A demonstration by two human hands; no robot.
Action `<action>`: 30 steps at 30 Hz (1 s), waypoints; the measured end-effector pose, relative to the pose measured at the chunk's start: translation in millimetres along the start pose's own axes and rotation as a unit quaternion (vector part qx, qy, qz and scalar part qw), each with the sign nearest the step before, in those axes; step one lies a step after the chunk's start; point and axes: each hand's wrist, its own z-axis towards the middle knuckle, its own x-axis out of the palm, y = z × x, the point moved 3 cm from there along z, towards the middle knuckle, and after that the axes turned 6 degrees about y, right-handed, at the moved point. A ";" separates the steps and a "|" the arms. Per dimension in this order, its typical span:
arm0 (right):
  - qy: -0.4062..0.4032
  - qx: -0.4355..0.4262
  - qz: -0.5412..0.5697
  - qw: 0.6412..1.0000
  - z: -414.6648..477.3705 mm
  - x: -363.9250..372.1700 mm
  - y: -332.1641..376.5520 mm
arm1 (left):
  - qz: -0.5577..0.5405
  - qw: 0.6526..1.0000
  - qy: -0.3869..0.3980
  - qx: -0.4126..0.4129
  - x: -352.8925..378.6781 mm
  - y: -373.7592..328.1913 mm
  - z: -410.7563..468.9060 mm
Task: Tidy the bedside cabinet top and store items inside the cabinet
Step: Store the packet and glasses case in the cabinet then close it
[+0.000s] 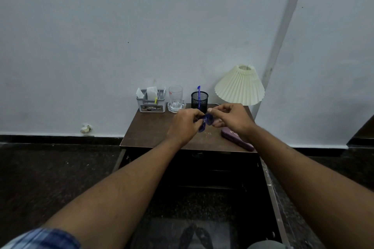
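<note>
Head view shows your left hand (183, 125) and right hand (230, 117) meeting over the bedside cabinet top (153, 129). The fingers of both are curled, pinching the blue-lensed glasses (208, 119) just above the wood, probably to fold them for the purple case (236, 139) by your right wrist. Along the back edge stand a grey organiser (151, 103), a drinking glass (175, 96), a mesh pen cup (199, 101) and a pleated lamp (239, 87), against a plain pale wall (101, 36).

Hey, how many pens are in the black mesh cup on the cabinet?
1: a blue pen stands in the black mesh cup, sticking out above its rim. Shorter ones could be hidden inside the dark mesh.
</note>
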 end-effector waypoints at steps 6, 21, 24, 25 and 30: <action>-0.055 -0.002 0.032 0.998 6.4 -1.7 -5.8 | -0.490 0.827 -0.077 -0.265 19.8 16.5 -5.6; -0.031 0.035 0.138 0.989 12.9 23.2 -51.7 | -0.617 0.714 -0.091 -0.318 21.3 32.9 -32.5; -0.035 0.035 0.125 0.991 18.8 22.4 -59.1 | -0.581 0.739 -0.087 -0.328 12.8 46.1 -31.7; -0.035 0.036 0.124 0.991 20.7 22.6 -62.1 | -0.573 0.744 -0.085 -0.332 10.7 50.0 -31.6; -0.023 0.047 0.086 0.995 28.5 31.7 -75.3 | -0.478 0.799 -0.083 -0.356 10.6 80.4 -35.2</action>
